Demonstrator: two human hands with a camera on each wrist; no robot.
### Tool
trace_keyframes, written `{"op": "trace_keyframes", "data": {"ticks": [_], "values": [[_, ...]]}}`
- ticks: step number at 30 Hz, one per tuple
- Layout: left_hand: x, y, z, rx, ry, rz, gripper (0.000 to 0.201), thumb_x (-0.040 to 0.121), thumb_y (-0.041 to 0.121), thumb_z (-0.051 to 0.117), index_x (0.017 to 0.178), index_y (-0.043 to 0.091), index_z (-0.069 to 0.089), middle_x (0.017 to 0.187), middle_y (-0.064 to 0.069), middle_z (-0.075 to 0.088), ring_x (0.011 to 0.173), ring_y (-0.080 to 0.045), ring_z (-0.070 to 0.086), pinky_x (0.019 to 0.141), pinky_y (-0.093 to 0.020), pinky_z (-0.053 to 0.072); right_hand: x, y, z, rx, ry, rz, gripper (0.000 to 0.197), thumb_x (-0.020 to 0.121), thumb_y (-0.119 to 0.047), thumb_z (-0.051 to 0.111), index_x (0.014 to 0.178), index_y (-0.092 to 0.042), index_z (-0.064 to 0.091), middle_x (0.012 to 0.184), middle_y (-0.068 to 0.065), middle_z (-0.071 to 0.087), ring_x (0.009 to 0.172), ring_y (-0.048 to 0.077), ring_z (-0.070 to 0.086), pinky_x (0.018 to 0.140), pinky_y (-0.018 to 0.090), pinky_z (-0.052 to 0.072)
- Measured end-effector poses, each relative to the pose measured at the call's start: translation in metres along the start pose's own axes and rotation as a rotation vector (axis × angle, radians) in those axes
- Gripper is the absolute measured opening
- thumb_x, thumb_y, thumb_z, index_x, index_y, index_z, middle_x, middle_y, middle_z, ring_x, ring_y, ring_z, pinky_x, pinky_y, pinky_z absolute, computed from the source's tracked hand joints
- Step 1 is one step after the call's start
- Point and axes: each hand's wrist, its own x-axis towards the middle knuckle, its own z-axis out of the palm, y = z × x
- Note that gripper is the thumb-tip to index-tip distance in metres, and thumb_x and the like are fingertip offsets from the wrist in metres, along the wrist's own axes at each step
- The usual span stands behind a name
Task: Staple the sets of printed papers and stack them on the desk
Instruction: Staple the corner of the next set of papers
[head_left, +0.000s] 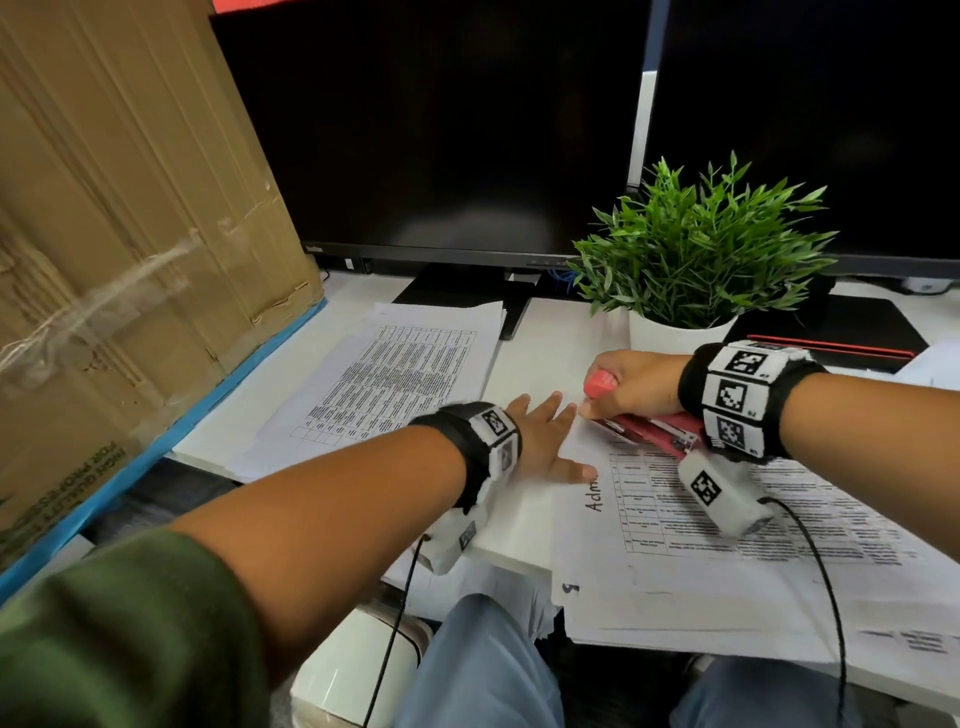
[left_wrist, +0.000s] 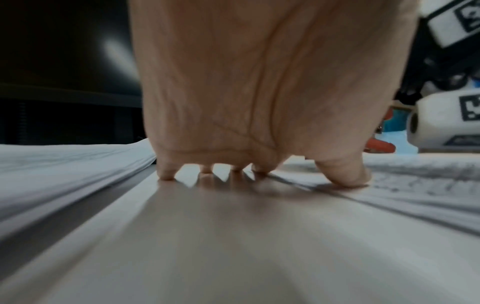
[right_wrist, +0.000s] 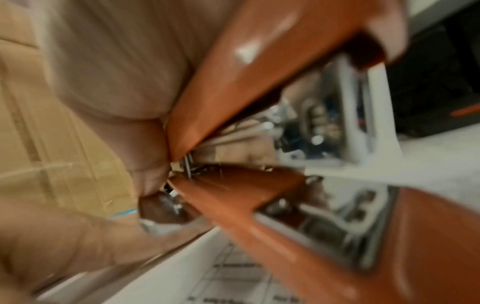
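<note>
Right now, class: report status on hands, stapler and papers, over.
Right hand grips red stapler at the near paper set's corner. Left hand flat, fingers spread, thumb pinning that set. Second paper set lies behind. Potted plant close behind right hand.

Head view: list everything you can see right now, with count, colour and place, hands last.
Stapler: one, red, over corner of near papers.
Near papers: one white printed pile, front right desk edge.
Far papers: one white printed set, left of centre.
Plant: one, green, white pot, behind right hand.
Monitors: two, black, rear.
Cardboard box: one, brown, left.
Desk: white.
Left hand: flat, fingers spread, thumb on near papers.
Right hand: grips stapler.
</note>
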Motion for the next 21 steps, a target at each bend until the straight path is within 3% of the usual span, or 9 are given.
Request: {"op": "trace_keyframes", "data": {"ticks": [2, 3, 5, 8, 10, 14, 16, 18, 21], "values": [[-0.002, -0.005, -0.011, -0.075, 0.025, 0.002, 0.068, 0.096, 0.056, 0.042, 0.148, 0.012, 0.033, 0.158, -0.011, 0.025, 0.143, -0.036, 0.026, 0.112, -0.043, 0.027, -0.003, -0.001, -0.005, -0.008, 0.019, -0.028, 0.032, 0.084, -0.039, 0.070, 0.105, -0.021, 0.054, 0.098, 0.001, 0.063, 0.083, 0.017, 0.061, 0.081, 0.033, 0.052], [-0.003, -0.008, -0.017, -0.182, 0.088, 0.024, 0.053, 0.097, 0.048, 0.048, 0.133, 0.010, 0.051, 0.142, -0.012, 0.047, 0.130, -0.033, 0.044, 0.105, -0.040, 0.037, -0.004, -0.002, -0.007, -0.022, 0.027, -0.044, 0.032, 0.084, -0.039, 0.070, 0.105, -0.021, 0.053, 0.096, -0.001, 0.062, 0.081, 0.015, 0.059, 0.080, 0.031, 0.051], [-0.008, -0.012, -0.023, -0.512, 0.240, 0.054, 0.028, 0.095, 0.027, 0.058, 0.111, 0.007, 0.068, 0.113, -0.010, 0.066, 0.106, -0.026, 0.061, 0.096, -0.035, 0.048, -0.006, -0.006, -0.007, -0.053, 0.044, -0.071, 0.034, 0.083, -0.039, 0.071, 0.106, -0.020, 0.053, 0.095, -0.003, 0.060, 0.080, 0.012, 0.057, 0.080, 0.030, 0.050], [-0.025, -0.011, -0.024, -1.180, 0.250, 0.037, 0.020, 0.090, -0.003, 0.053, 0.093, 0.003, 0.072, 0.093, -0.016, 0.070, 0.083, -0.023, 0.066, 0.090, -0.037, 0.055, -0.010, -0.011, -0.003, -0.109, 0.080, -0.116, 0.038, 0.082, -0.042, 0.072, 0.106, -0.021, 0.051, 0.098, -0.002, 0.061, 0.085, 0.015, 0.058, 0.081, 0.032, 0.051], [-0.035, -0.012, -0.019, -1.442, 0.188, 0.022, 0.017, 0.091, -0.004, 0.051, 0.089, -0.002, 0.069, 0.083, -0.016, 0.068, 0.072, -0.022, 0.064, 0.079, -0.033, 0.057, -0.015, -0.016, 0.003, -0.123, 0.103, -0.148, 0.038, 0.084, -0.038, 0.071, 0.109, -0.020, 0.050, 0.097, -0.003, 0.059, 0.084, 0.015, 0.056, 0.075, 0.029, 0.048], [-0.048, -0.021, -0.003, -1.644, 0.166, -0.017, 0.015, 0.094, -0.003, 0.052, 0.094, -0.003, 0.067, 0.080, -0.011, 0.066, 0.068, -0.015, 0.062, 0.068, -0.024, 0.057, -0.023, -0.031, 0.013, -0.162, 0.118, -0.250, 0.037, 0.086, -0.035, 0.068, 0.113, -0.019, 0.048, 0.094, -0.006, 0.055, 0.075, 0.009, 0.050, 0.063, 0.023, 0.039], [-0.054, -0.026, 0.004, -1.727, 0.160, -0.023, 0.017, 0.095, -0.004, 0.052, 0.092, -0.002, 0.068, 0.079, -0.010, 0.067, 0.068, -0.013, 0.061, 0.069, -0.024, 0.056, -0.030, -0.040, 0.016, -0.158, 0.099, -0.261, 0.036, 0.088, -0.032, 0.066, 0.114, -0.017, 0.047, 0.083, -0.009, 0.052, 0.060, 0.001, 0.050, 0.050, 0.013, 0.034], [-0.062, -0.030, 0.010, -1.818, 0.148, -0.014, 0.018, 0.095, -0.003, 0.052, 0.089, -0.002, 0.069, 0.078, -0.009, 0.067, 0.067, -0.013, 0.062, 0.068, -0.023, 0.056, -0.036, -0.048, 0.017, -0.111, 0.052, -0.270, 0.034, 0.092, -0.025, 0.064, 0.117, -0.012, 0.045, 0.073, -0.007, 0.048, 0.043, 0.000, 0.054, 0.035, 0.012, 0.035], [-0.072, -0.034, 0.018, -1.950, 0.160, -0.011, 0.014, 0.094, -0.005, 0.053, 0.093, -0.004, 0.067, 0.078, -0.011, 0.067, 0.063, -0.012, 0.063, 0.065, -0.022, 0.057, -0.043, -0.059, 0.019, -0.103, -0.006, -0.307, 0.037, 0.092, -0.022, 0.064, 0.120, -0.008, 0.042, 0.069, -0.005, 0.046, 0.042, -0.018, 0.049, 0.038, 0.006, 0.037]]}}
